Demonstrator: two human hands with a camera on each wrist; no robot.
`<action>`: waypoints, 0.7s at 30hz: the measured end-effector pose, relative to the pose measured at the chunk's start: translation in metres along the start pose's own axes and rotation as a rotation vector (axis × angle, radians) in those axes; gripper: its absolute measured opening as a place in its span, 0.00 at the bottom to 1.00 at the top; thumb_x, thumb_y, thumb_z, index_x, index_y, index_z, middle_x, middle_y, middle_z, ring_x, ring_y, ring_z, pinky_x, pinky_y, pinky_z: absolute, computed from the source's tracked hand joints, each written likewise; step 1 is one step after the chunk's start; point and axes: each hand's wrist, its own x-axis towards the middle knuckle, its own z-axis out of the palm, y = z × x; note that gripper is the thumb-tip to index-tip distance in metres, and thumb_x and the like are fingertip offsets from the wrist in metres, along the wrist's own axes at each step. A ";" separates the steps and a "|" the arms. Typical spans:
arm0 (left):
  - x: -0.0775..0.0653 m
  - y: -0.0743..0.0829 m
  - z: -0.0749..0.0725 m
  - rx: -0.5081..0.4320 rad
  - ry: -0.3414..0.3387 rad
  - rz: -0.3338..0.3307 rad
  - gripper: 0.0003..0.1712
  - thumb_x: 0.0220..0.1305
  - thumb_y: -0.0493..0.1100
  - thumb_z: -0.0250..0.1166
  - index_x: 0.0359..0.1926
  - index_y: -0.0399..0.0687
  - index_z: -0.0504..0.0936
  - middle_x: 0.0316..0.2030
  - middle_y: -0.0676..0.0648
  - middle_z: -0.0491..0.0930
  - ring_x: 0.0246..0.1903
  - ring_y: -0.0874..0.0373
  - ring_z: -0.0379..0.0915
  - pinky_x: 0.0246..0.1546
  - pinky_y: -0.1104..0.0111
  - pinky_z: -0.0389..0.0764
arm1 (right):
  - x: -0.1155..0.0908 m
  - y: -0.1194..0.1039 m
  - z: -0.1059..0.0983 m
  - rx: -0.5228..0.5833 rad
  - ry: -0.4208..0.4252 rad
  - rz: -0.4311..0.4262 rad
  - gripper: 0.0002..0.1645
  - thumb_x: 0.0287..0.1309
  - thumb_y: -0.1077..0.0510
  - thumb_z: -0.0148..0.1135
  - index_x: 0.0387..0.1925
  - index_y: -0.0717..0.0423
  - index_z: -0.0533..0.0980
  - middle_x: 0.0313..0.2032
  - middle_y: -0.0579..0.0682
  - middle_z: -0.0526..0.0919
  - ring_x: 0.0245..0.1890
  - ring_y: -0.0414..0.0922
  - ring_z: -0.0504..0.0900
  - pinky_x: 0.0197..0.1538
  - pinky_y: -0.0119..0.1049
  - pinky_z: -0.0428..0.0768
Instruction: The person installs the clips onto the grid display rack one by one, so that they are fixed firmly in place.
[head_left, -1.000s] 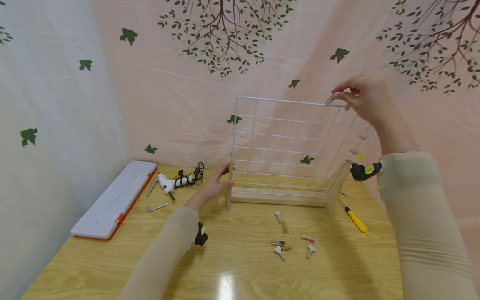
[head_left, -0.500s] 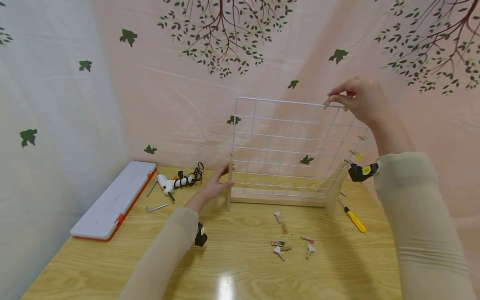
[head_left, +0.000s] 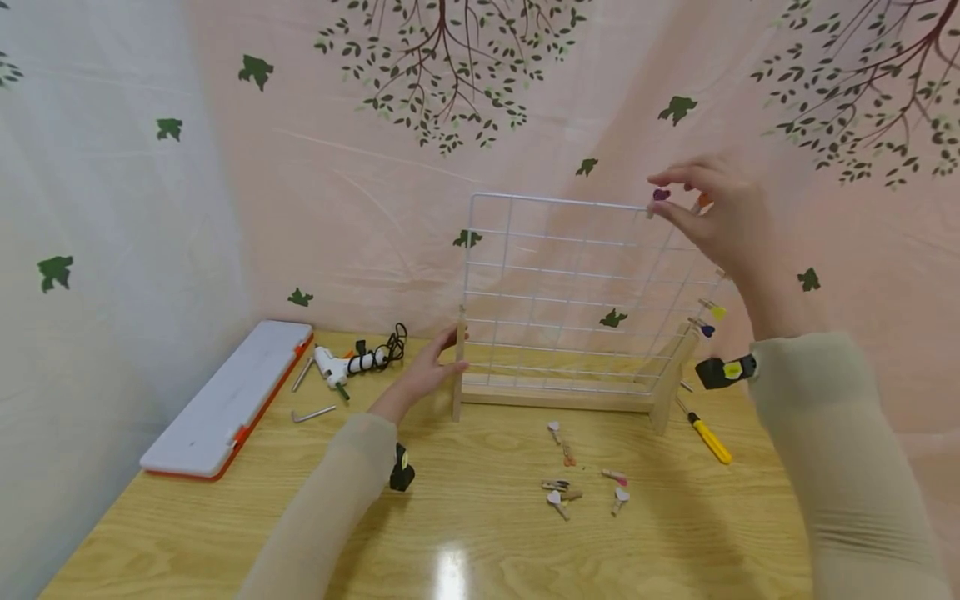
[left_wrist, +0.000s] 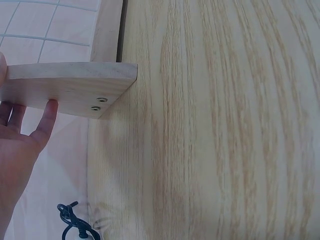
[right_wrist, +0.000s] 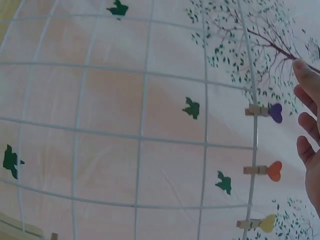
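Note:
A white wire grid (head_left: 562, 201) stands upright in a wooden base. My left hand (head_left: 427, 373) holds the base's left side panel (left_wrist: 70, 90), thumb on one face and fingers on the other. At the grid's top edge, a small clothespin with a purple heart (right_wrist: 276, 113) is clipped on the wire. My right hand (head_left: 723, 204) is around it with thumb and forefinger spread apart; the right wrist view shows the fingertips (right_wrist: 300, 65) off the clip. Beside it on that wire are clothespins with an orange heart (right_wrist: 274, 171) and a yellow heart (right_wrist: 268, 223).
Clothespins with yellow (head_left: 717, 312) and dark blue (head_left: 707, 331) hearts sit on the grid's right edge. Several loose clothespins (head_left: 570, 496) lie in front. A yellow-handled screwdriver (head_left: 711, 440) lies right; a glue gun (head_left: 333, 367), hex key (head_left: 313, 414) and white case (head_left: 225, 400) lie left.
My right thumb and forefinger have parted and let go of the clothespin, which stays on the top wire with its purple heart now visible. My left hand has not moved.

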 end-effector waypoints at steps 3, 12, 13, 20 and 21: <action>0.000 0.000 0.000 -0.007 -0.001 0.010 0.39 0.58 0.43 0.59 0.67 0.42 0.51 0.63 0.39 0.57 0.64 0.46 0.47 0.59 0.50 0.58 | -0.018 -0.012 0.013 0.092 -0.045 -0.065 0.21 0.44 0.58 0.69 0.44 0.50 0.78 0.40 0.47 0.80 0.38 0.43 0.70 0.37 0.27 0.65; 0.001 -0.002 0.001 -0.019 0.000 0.004 0.40 0.58 0.43 0.59 0.67 0.42 0.50 0.63 0.38 0.56 0.64 0.46 0.47 0.56 0.53 0.65 | -0.106 -0.025 0.090 0.296 -0.364 -0.082 0.24 0.43 0.55 0.68 0.47 0.50 0.75 0.42 0.44 0.79 0.39 0.39 0.72 0.39 0.35 0.73; 0.002 -0.002 0.001 -0.014 0.004 0.004 0.40 0.58 0.43 0.59 0.67 0.43 0.50 0.63 0.39 0.57 0.64 0.46 0.48 0.56 0.53 0.65 | -0.116 -0.025 0.099 0.319 -0.395 -0.068 0.24 0.44 0.54 0.68 0.47 0.50 0.75 0.43 0.44 0.79 0.39 0.39 0.72 0.39 0.36 0.73; 0.003 -0.002 0.001 -0.036 0.003 0.002 0.40 0.58 0.42 0.59 0.67 0.44 0.50 0.63 0.38 0.56 0.64 0.46 0.48 0.56 0.52 0.64 | -0.183 -0.020 0.151 0.416 -0.585 0.053 0.25 0.46 0.51 0.67 0.47 0.54 0.75 0.42 0.48 0.79 0.37 0.45 0.74 0.37 0.41 0.74; 0.003 -0.002 0.001 -0.041 0.001 -0.001 0.40 0.58 0.42 0.59 0.67 0.44 0.50 0.63 0.38 0.56 0.64 0.45 0.47 0.56 0.52 0.64 | -0.191 -0.019 0.157 0.417 -0.603 0.073 0.24 0.46 0.52 0.67 0.47 0.54 0.76 0.41 0.48 0.80 0.36 0.46 0.74 0.36 0.42 0.74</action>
